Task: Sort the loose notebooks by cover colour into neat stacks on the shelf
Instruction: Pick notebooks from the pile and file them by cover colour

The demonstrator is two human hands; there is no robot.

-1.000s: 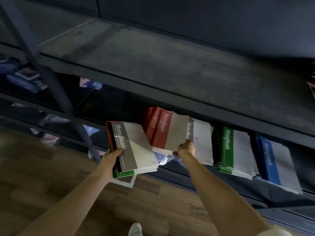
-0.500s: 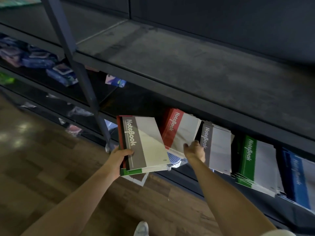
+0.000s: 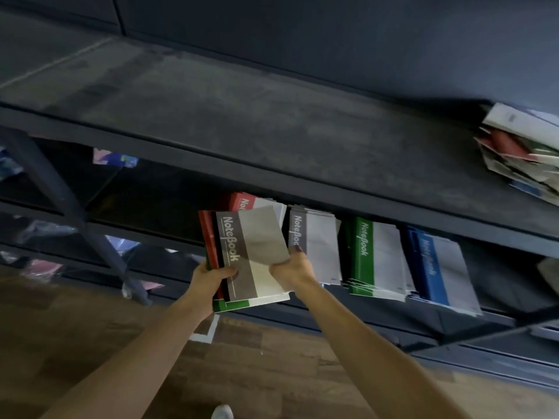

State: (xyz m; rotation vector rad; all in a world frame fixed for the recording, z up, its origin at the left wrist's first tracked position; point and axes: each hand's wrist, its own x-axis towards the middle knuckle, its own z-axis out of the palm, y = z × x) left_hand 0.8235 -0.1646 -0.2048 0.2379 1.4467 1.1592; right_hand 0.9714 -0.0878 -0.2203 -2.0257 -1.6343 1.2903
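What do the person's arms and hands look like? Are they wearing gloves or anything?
No gloves. The left hand and right hand are bare, with no ring, watch or bracelet showing. The left arm and right arm are bare too, with no sleeve in view. One right fingernail looks dark, maybe painted, but it is too blurry to be sure.

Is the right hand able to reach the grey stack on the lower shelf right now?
Probably yes: the right hand, pinching the top grey notebook, is right beside the grey stack, and nothing stands between them.
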